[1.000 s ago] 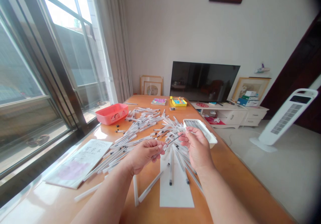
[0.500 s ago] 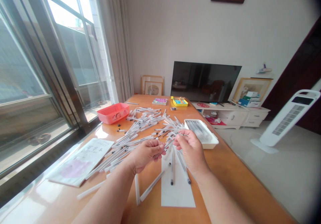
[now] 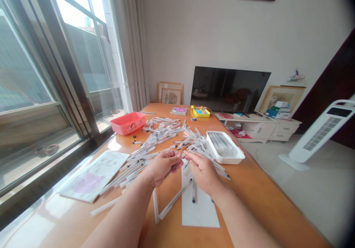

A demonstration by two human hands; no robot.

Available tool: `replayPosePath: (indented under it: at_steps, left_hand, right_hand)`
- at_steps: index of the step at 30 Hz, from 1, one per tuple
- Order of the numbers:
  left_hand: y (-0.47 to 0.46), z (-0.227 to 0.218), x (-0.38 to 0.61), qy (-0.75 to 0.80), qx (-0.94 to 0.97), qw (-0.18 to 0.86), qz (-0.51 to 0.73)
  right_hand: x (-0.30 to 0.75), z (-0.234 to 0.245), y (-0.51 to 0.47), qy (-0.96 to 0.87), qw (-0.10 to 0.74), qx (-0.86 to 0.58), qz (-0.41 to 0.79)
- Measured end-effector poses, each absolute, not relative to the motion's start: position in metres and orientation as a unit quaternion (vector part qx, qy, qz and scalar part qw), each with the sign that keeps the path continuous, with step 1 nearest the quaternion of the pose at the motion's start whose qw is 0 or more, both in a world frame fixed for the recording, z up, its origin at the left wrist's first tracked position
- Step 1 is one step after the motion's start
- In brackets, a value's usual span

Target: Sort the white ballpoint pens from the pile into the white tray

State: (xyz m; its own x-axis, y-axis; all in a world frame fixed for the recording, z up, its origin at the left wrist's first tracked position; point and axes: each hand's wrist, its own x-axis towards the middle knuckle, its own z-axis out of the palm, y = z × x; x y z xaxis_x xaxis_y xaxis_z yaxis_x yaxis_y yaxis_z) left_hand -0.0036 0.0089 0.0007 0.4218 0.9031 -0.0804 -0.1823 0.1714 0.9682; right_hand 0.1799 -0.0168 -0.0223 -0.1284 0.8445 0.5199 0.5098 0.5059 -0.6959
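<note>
My left hand (image 3: pixel 165 165) is closed around a thin dark pen (image 3: pixel 172 168), which slants through the fingers with its lower end sticking out under the palm. Fingertip to fingertip with it, my right hand (image 3: pixel 202 171) is pinched at the pen's upper end; what its fingers grip is too small to make out. Beneath the hands lies a white sheet of paper (image 3: pixel 199 214) with a black-ended pen (image 3: pixel 193 192) on it. Loose clear pens (image 3: pixel 163 133) with black parts are heaped beyond and to the left. My right wrist partly hides another pen.
A white tray (image 3: pixel 240 157) of pens stands right of the hands. At the left are a notebook (image 3: pixel 95 174) and a red plastic basket (image 3: pixel 126 124). A yellow box (image 3: pixel 203 113) and a booklet (image 3: pixel 178 110) lie at the table's far end.
My right hand has moved left and slightly down, closing against my left fingertips. The pen now sits lower through my left hand. The view has shifted slightly.
</note>
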Motion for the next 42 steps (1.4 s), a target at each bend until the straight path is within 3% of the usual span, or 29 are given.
replayPosePath:
  at_steps: [12,29,42]
  left_hand:
    - [0.022,0.009,-0.029,0.405,0.398,0.650,0.505]
    - [0.042,-0.007,-0.044,0.419,0.340,0.637,0.551]
    - [0.036,-0.001,-0.042,0.411,0.327,0.649,0.551]
  right_hand:
    - [0.179,-0.030,-0.009,-0.720,0.420,-0.544,0.101]
    - [0.138,0.000,0.009,-0.755,0.134,-0.641,0.028]
    - [0.110,-0.020,0.041,-0.730,0.142,-0.668,0.021]
